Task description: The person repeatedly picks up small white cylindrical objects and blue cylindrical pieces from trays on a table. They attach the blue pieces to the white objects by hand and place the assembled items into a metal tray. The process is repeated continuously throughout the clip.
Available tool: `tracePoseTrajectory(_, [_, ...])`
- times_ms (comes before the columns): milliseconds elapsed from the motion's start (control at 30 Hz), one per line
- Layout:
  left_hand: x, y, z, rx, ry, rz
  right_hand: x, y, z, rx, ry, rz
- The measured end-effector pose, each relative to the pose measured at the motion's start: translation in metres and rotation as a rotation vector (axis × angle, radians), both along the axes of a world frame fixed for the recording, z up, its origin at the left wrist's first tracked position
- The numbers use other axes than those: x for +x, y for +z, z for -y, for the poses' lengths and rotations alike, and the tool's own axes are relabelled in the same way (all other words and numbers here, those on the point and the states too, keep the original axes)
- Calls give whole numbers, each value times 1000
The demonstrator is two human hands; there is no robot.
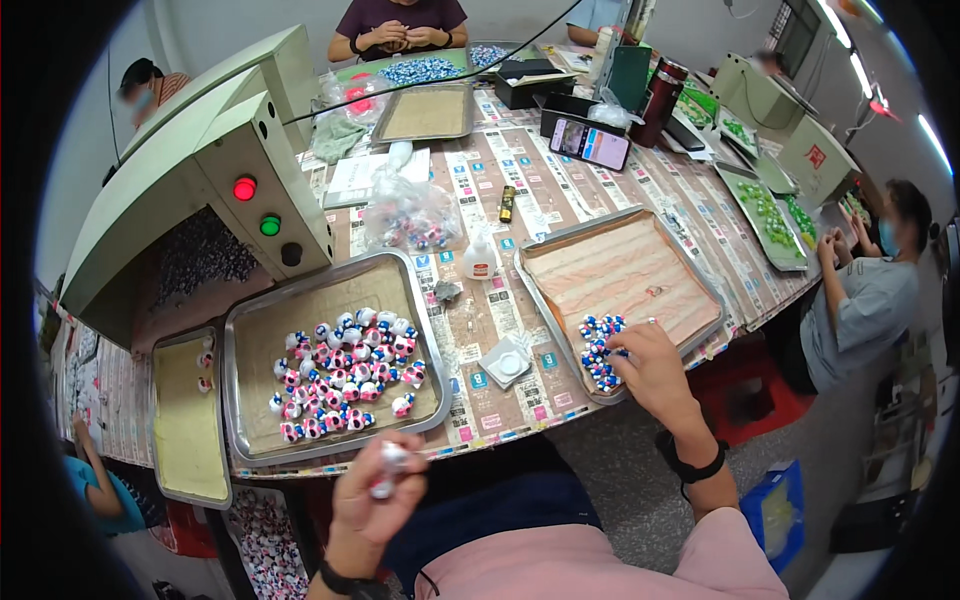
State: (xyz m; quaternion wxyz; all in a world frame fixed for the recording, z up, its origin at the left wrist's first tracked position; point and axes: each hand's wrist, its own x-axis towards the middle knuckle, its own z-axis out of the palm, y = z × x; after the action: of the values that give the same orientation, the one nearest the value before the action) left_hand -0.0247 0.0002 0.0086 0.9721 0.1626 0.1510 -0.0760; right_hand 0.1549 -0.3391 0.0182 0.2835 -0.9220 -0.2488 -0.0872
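White figurine (392,458): in the left fingers, at about 10 o'clock if the wearer's body is the clock centre and 12 is straight ahead
Left hand (378,492): thumb and fingers curled around that figurine; it's pretty blurry, so I can't call the exact finger placement
Right hand (655,365): at 1:30, fingertips bunched right down at the small stuff; honestly can't tell if they've pinched a piece
Blue-and-white pieces (598,350): little pile under those right fingertips, at the near-left corner of their tray
Right tray (610,265): 1 o'clock, metal rim, wrinkly pale liner, mostly bare past the pile
Left tray (365,285): 10:30, just beyond the left hand, with a loose crowd of pink, white and blue figures (350,370) in it
White dish (507,360): 12 o'clock, between the two trays
White bottle (480,260): also 12, farther out
Machine (215,190): 10:30 past the left tray, red and green buttons on its front
Phone (590,145): 12:30, propped up, screen lit
Co-worker (405,20): nearly 12, far side of the table, purple top
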Motion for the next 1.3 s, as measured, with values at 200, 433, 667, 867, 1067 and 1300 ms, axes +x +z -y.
tracePoseTrajectory(200, [14, -8, 54, -113, -269, 121, 8, -4, -7, 97, -66, -159])
tracePoseTrajectory(433, [16, -15, 70, -97, -230, -5, -10, 0, -11, 470, -52, -186])
tracePoseTrajectory(667, [16, -20, 70, -187, -239, -12, -41, 9, -36, 644, 167, -608])
tracePoseTrajectory(867, [8, -28, 73, -104, -177, -9, -54, 5, -53, 723, 279, -872])
tracePoseTrajectory(1067, [7, -27, 67, -143, -208, 40, -47, 1, -55, 743, 283, -922])
tracePoseTrajectory(1300, [7, -25, 68, -89, -186, -61, -39, 3, -63, 771, 231, -818])
